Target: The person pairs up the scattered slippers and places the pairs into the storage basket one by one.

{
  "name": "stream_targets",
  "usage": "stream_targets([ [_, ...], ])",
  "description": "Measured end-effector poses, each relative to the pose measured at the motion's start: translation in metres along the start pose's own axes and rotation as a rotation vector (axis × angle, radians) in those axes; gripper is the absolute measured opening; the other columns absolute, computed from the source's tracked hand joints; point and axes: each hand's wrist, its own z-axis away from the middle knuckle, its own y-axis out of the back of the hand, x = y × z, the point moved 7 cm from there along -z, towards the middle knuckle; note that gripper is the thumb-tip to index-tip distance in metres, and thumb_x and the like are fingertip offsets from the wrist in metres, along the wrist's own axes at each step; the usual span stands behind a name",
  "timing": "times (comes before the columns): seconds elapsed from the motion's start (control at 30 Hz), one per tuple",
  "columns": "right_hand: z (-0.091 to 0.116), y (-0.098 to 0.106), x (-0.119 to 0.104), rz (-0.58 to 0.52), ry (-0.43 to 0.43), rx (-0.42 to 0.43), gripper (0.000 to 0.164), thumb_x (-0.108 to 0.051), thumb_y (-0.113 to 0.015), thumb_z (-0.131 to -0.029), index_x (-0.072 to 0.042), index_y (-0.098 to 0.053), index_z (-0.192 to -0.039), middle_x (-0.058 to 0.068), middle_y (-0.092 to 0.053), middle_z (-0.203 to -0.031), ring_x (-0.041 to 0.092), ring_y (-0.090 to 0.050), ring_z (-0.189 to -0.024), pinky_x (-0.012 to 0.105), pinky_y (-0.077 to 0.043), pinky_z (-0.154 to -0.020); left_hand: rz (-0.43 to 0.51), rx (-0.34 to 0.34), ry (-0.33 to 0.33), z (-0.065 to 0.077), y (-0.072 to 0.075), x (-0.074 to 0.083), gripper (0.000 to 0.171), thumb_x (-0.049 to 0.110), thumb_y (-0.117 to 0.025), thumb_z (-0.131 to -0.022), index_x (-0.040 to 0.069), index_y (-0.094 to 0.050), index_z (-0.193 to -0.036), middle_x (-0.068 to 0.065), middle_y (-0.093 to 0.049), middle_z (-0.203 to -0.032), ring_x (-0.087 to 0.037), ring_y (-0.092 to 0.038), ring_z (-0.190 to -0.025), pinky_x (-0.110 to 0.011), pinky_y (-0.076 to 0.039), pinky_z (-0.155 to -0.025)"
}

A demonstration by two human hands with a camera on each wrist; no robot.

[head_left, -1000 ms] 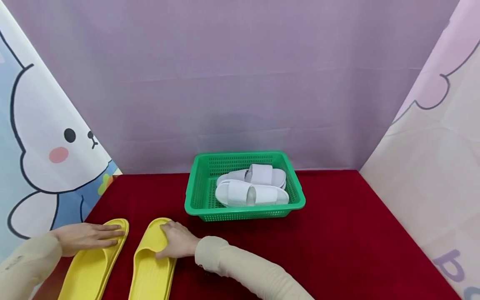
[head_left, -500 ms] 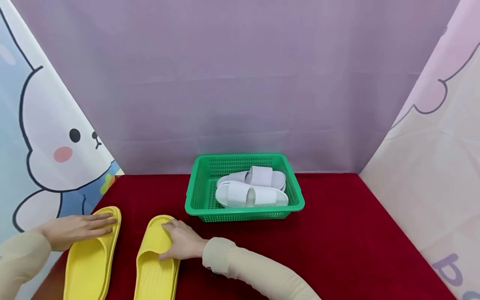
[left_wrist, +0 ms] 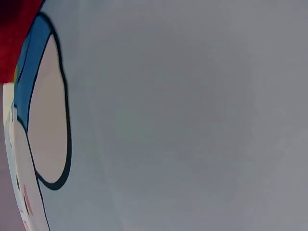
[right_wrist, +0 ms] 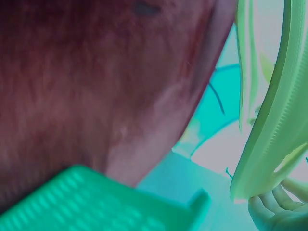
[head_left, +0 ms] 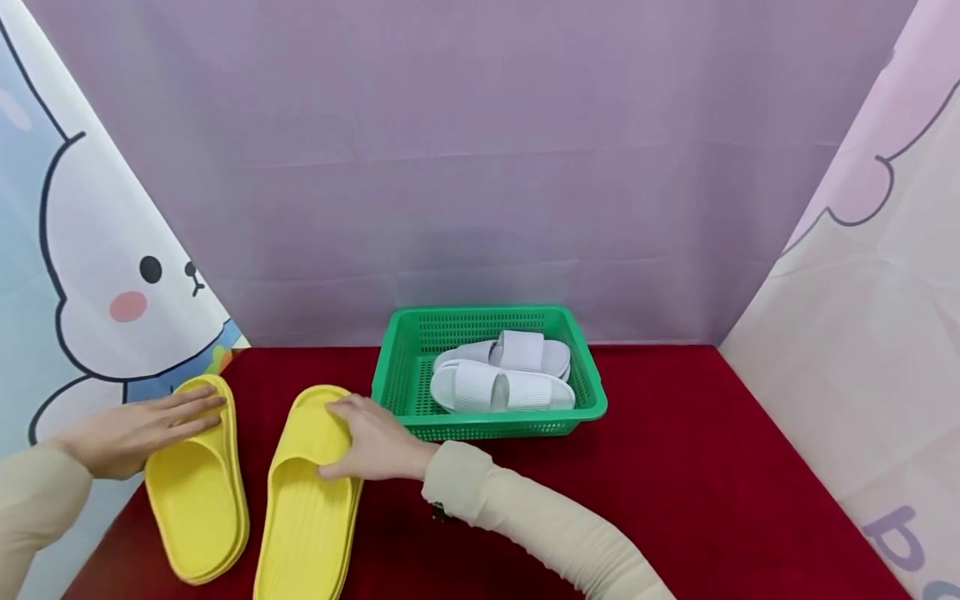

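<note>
Two yellow slippers stand at the left of the head view, toes pointing away from me. My left hand (head_left: 142,429) holds the left yellow slipper (head_left: 198,500), fingers laid across its strap and toe; the thumb is hidden. My right hand (head_left: 378,442) grips the right yellow slipper (head_left: 307,525) by its strap, thumb at the strap's opening and fingers over the far end. The right wrist view shows this slipper (right_wrist: 274,120) side-on, raised, with my fingertips (right_wrist: 272,204) at its toe. Only the printed backdrop and a bit of red cloth appear in the left wrist view.
A green basket (head_left: 386,396) stands at the back middle, close to my right hand. In it lie white slippers (head_left: 502,387). Red cloth (head_left: 660,475) covers the table. A mauve curtain (head_left: 480,167) rises behind, with printed cloths on both sides.
Both hands have moved forward with the yellow slippers, nearer the back of the table. The left slipper has turned so its heel swings right. The basket has stayed in place.
</note>
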Motion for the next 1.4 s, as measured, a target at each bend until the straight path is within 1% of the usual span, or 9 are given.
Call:
stream_targets([
  [0.1, -0.001, 0.018, 0.006, -0.039, -0.012, 0.027, 0.078, -0.046, -0.068, -0.076, -0.018, -0.036, -0.141, -0.001, -0.034, -0.145, 0.013, -0.033, -0.132, 0.026, -0.035, -0.104, -0.015, 0.01, 0.052, -0.004, 0.007, -0.008, 0.05, 0.006, -0.028, -0.084, 0.008, -0.047, -0.13, -0.006, -0.036, -0.143, -0.014, -0.004, -0.142, -0.009, -0.044, -0.08],
  [0.2, 0.002, 0.036, 0.017, -0.083, -0.039, 0.056, 0.078, -0.045, -0.069, -0.075, -0.018, -0.036, -0.141, 0.0, -0.033, -0.146, 0.014, -0.032, -0.133, 0.029, -0.036, -0.104, -0.01, 0.057, 0.086, -0.008, 0.015, -0.012, 0.045, 0.014, -0.03, -0.089, 0.004, -0.045, -0.131, -0.006, -0.036, -0.144, -0.014, -0.009, -0.142, -0.009, -0.024, -0.105],
  [0.27, 0.005, 0.049, 0.026, -0.106, -0.064, 0.09, 0.079, -0.043, -0.07, -0.074, -0.018, -0.037, -0.141, 0.001, -0.033, -0.147, 0.016, -0.031, -0.135, 0.032, -0.035, -0.105, -0.025, 0.107, 0.1, -0.011, 0.019, -0.013, 0.057, 0.03, -0.011, -0.095, 0.002, -0.046, -0.13, -0.007, -0.037, -0.144, -0.014, -0.012, -0.141, -0.013, -0.004, -0.111],
  [0.5, 0.023, 0.105, 0.054, -0.171, -0.135, 0.25, 0.081, -0.038, -0.074, -0.071, -0.013, -0.039, -0.139, 0.004, -0.041, -0.138, 0.019, -0.046, -0.116, 0.032, -0.044, -0.094, -0.023, 0.178, 0.196, -0.027, 0.029, -0.02, 0.068, 0.05, -0.016, -0.094, -0.003, -0.047, -0.123, -0.014, -0.045, -0.131, -0.012, -0.018, -0.138, -0.011, -0.001, -0.109],
  [0.7, 0.041, 0.145, 0.078, -0.187, -0.168, 0.366, 0.08, -0.042, -0.072, -0.071, -0.014, -0.04, -0.139, 0.004, -0.045, -0.129, 0.018, -0.048, -0.104, 0.03, -0.049, -0.083, 0.008, 0.134, 0.301, -0.05, 0.039, -0.024, 0.081, 0.065, -0.018, -0.084, -0.001, -0.049, -0.119, -0.015, -0.048, -0.119, -0.024, -0.042, -0.106, -0.035, -0.054, -0.074],
  [0.83, 0.052, 0.162, 0.097, -0.192, -0.23, 0.441, 0.079, -0.044, -0.07, -0.072, -0.015, -0.039, -0.139, 0.005, -0.043, -0.131, 0.02, -0.048, -0.105, 0.034, -0.049, -0.082, 0.019, 0.203, 0.332, -0.065, 0.046, -0.024, 0.083, 0.068, -0.023, -0.082, -0.004, -0.051, -0.113, -0.017, -0.048, -0.113, -0.029, -0.047, -0.097, -0.044, -0.053, -0.064],
  [1.03, 0.074, 0.183, 0.124, -0.177, -0.301, 0.544, 0.077, -0.045, -0.067, -0.075, -0.012, -0.039, -0.139, 0.008, -0.042, -0.132, 0.024, -0.05, -0.105, 0.037, -0.049, -0.084, 0.046, 0.284, 0.428, -0.089, 0.048, -0.021, 0.087, 0.069, -0.025, -0.079, -0.007, -0.05, -0.113, -0.02, -0.05, -0.111, -0.034, -0.051, -0.095, -0.042, -0.049, -0.082],
  [1.23, 0.092, 0.197, 0.137, -0.101, -0.312, 0.6, 0.078, -0.042, -0.067, -0.076, -0.007, -0.037, -0.139, 0.013, -0.043, -0.125, 0.027, -0.05, -0.098, 0.038, -0.051, -0.081, 0.095, 0.242, 0.522, -0.115, 0.048, -0.014, 0.084, 0.035, -0.083, -0.053, -0.005, -0.048, -0.118, -0.019, -0.047, -0.113, -0.034, -0.05, -0.094, -0.05, -0.05, -0.071],
  [1.4, 0.108, 0.206, 0.149, -0.074, -0.344, 0.662, 0.079, -0.043, -0.067, -0.076, -0.004, -0.038, -0.138, 0.014, -0.043, -0.123, 0.027, -0.049, -0.096, 0.038, -0.051, -0.079, 0.137, 0.223, 0.611, -0.138, 0.048, -0.008, 0.084, 0.025, -0.086, -0.051, -0.002, -0.048, -0.121, -0.017, -0.048, -0.112, -0.03, -0.052, -0.093, -0.047, -0.052, -0.073],
])
